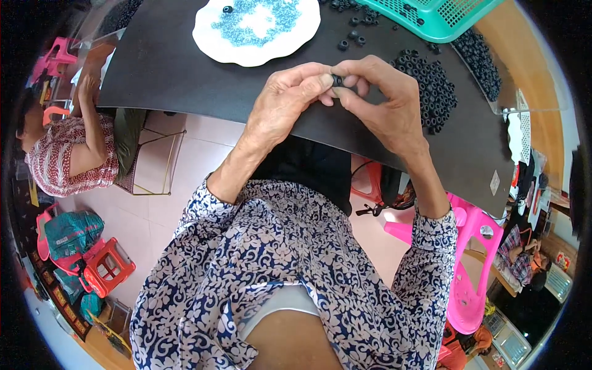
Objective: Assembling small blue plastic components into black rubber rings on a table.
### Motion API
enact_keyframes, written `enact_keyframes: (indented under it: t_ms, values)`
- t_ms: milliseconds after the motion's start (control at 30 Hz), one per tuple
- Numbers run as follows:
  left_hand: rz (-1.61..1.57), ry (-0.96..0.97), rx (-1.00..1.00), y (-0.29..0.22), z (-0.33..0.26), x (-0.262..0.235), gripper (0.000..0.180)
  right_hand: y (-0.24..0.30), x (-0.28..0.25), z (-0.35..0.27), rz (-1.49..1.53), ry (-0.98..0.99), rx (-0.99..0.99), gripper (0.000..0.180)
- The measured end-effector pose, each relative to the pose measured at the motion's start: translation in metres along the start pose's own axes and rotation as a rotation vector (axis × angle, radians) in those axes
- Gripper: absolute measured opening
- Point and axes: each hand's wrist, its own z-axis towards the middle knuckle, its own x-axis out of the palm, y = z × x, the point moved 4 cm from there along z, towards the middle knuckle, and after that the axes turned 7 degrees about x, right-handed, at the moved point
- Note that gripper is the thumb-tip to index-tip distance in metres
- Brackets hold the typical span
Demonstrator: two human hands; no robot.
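L hand [282, 100] & R hand [393, 106] pinch blk pc [337, 81] above tbl [172, 74].

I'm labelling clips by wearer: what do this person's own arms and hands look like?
The left hand and right hand are ungloved, with no ring or bracelet visible. The navy-blue cloth sleeves have a pale floral scroll print and stop partway along the forearms.

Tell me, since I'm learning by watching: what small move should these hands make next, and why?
Perhaps the right hand should press gently while the left hand steadies the small black piece: both hands meet around it, so it seems well supported. Whether anything sits inside is too small to tell.
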Motion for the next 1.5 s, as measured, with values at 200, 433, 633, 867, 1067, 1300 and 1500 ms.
enact_keyframes:
  t_ms: [200, 433, 633, 867, 1067, 1300, 1500]
  values:
    - [0.293, 0.063, -0.045, -0.006, -0.003, 0.005, 0.025, -0.014, 0.001, -0.010, 0.105, -0.018, 0.015, 0.026]
    - [0.290, 0.042, 0.074, -0.007, -0.014, -0.011, 0.018, -0.040, -0.030, 0.003, -0.128, -0.181, 0.195, 0.018]
    - [0.256, 0.043, 0.092, -0.012, -0.020, -0.016, 0.018, -0.037, -0.024, 0.032, -0.565, -0.027, -0.121, 0.019]
    - [0.307, 0.053, 0.094, -0.016, -0.027, -0.016, 0.017, -0.036, -0.014, 0.050, -0.495, -0.051, -0.066, 0.016]
    - [0.392, 0.072, 0.097, -0.022, -0.036, -0.015, 0.018, 0.007, 0.021, 0.077, -0.223, -0.024, -0.075, 0.016]
    - [0.509, 0.114, 0.265, -0.028, -0.046, -0.015, 0.018, 0.032, 0.078, 0.127, -0.388, 0.166, -0.292, 0.015]
    - [0.503, 0.133, 0.436, -0.035, -0.053, -0.015, 0.015, 0.043, 0.106, 0.149, -0.475, 0.176, -0.440, 0.015]
